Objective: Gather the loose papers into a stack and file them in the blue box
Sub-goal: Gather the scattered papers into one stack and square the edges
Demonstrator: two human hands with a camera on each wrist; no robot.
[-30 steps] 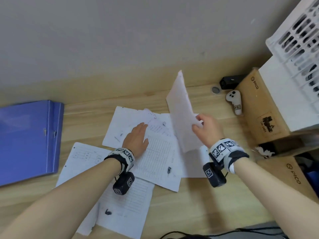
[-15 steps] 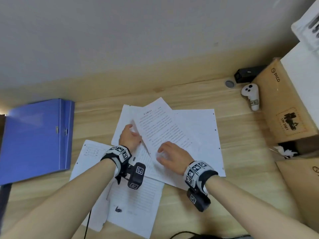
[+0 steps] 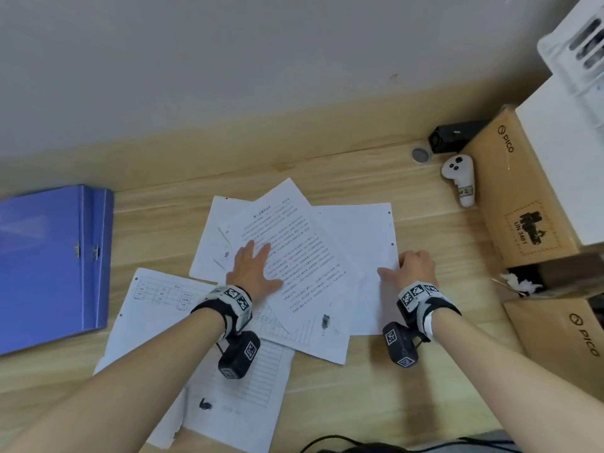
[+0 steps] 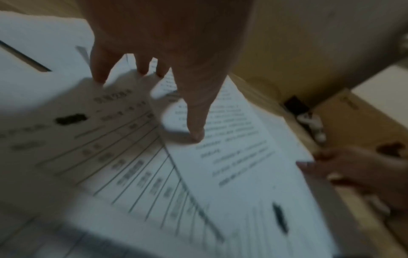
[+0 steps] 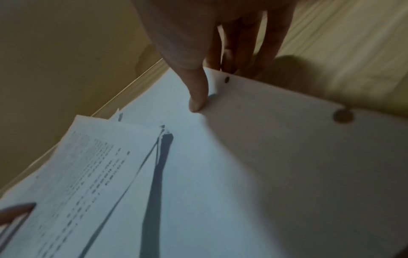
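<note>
Several loose white papers lie overlapped mid-table. A printed text sheet is on top, turned askew. My left hand presses flat on it, fingers straight and spread, with the thumb on the print. To the right, a blank punched sheet sticks out from under it. My right hand pinches that sheet's right edge, thumb on top and fingers curled at the edge. A form sheet and another sheet lie nearer me. The blue box lies closed at the far left.
Cardboard boxes stand along the right side, with a white crate above them. A white controller and a small black device sit at the back right. Black cables run along the near edge.
The right hand laid the raised text sheet onto the pile, then moved right to the blank sheet's edge. The left hand shifted onto the text sheet and flattened.
</note>
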